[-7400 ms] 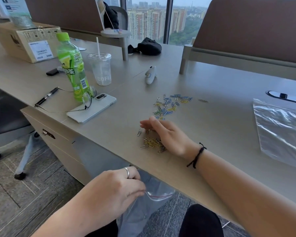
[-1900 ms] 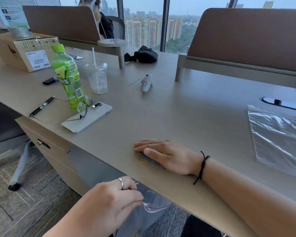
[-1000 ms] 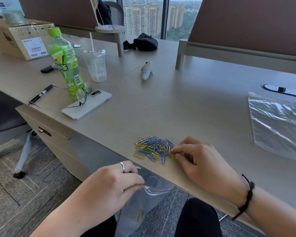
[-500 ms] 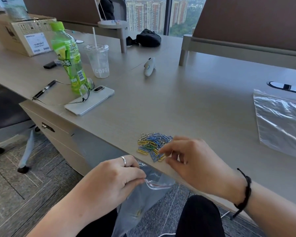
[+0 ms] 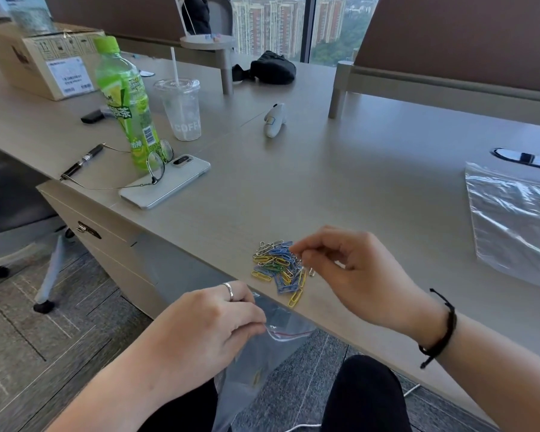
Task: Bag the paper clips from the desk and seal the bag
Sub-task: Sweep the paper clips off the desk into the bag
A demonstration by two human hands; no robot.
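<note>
A small heap of coloured wire paper clips, blue, yellow, green and silver, is seen lying on the grey wood-grain desk close to its near edge. Just below that edge a clear plastic zip bag with a red seal line is held by the left hand, whose fingers are closed in a pinch on the bag's rim so that the mouth is kept open under the desk lip. A few clips appear to be inside the bag already, low down, though this is too faint to be sure of. The right hand is raised over the right side of the heap with thumb and fingertips drawn together; 1 or 2 clips seem to be pinched or dangling at the fingertips, but the grasp cannot be told for certain.

The step in hand is judged to be the loading of clips into the bag, with most of the heap not yet bagged and the seal not yet pressed. For the next move, the clips would need to be carried or swept over the edge into the open mouth, which must be kept wide and directly beneath. A second clear plastic bag is left lying flat at the right of the desk, well apart from the heap
</note>
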